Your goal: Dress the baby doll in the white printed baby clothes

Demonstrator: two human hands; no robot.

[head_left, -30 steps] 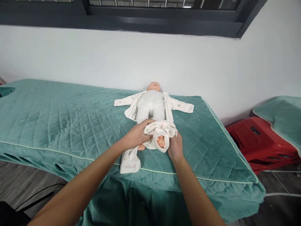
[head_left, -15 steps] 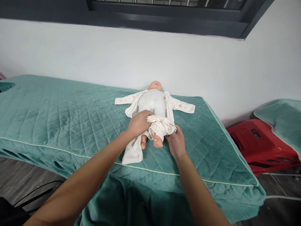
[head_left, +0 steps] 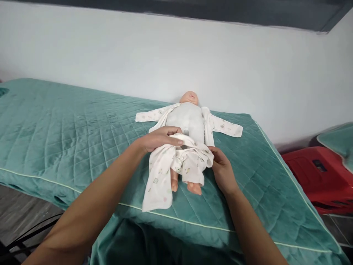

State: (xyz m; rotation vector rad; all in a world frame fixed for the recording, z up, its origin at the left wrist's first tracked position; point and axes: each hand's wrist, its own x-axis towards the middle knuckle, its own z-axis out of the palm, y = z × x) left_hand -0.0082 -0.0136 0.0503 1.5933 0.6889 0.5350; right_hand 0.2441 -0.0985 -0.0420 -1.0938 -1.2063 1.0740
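A green quilted bed (head_left: 82,136) is standing by a white wall (head_left: 110,55), near a red plastic stool (head_left: 306,176). On it, left hand (head_left: 162,138) and right hand (head_left: 224,169) are pinching white printed cloth pants (head_left: 194,162) around a grey-bodied doll's (head_left: 187,118) legs.

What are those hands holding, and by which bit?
White patterned baby pants, by their bunched-up top: the left hand grips one side, the right hand the other.

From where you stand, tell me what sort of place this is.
Possibly an infant-care practice room: a baby doll lies on a quilted green bed cover along a white wall, with small printed clothes.
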